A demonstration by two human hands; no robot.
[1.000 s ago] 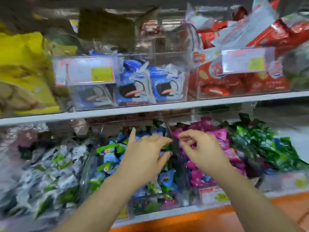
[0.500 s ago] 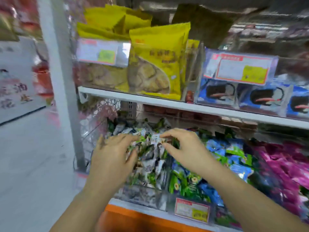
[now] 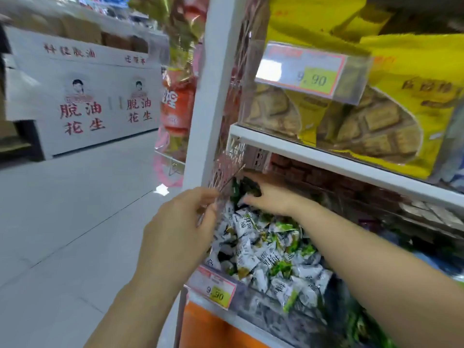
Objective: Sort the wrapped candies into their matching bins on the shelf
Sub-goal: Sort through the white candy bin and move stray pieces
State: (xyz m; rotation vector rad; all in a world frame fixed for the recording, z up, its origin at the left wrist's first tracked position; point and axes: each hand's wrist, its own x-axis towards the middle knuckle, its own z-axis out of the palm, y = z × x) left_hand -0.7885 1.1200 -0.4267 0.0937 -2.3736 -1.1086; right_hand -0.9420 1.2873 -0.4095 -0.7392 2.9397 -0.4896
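Head view, nearest first: the two forearms come in from the bottom edge. The left hand (image 3: 180,232) has moved out to the clear side wall of the end bin (image 3: 227,172); its fingers are loosely bent against that wall and no candy shows in it. Just beyond it are the price tag (image 3: 213,288) and the heap of white-and-green candies (image 3: 271,254) that fills the bin.

Half a second ago the right hand (image 3: 272,197) pinched a white wrapper over the front of this heap. Now it has reached to the back, under the upper shelf (image 3: 339,162), and is curled among dark green wrappers (image 3: 247,188). I judge the white piece is being delivered to its matching bin, or strays are being dug out.

The white piece itself is no longer visible. The right fingertips are buried, so whether they grip anything cannot be told. Neighbouring bins to the right are blurred and cut off by the forearm.

Farther off are yellow biscuit bags (image 3: 391,126), then the aisle floor (image 3: 75,209) and white cartons (image 3: 88,101), which have swung into view
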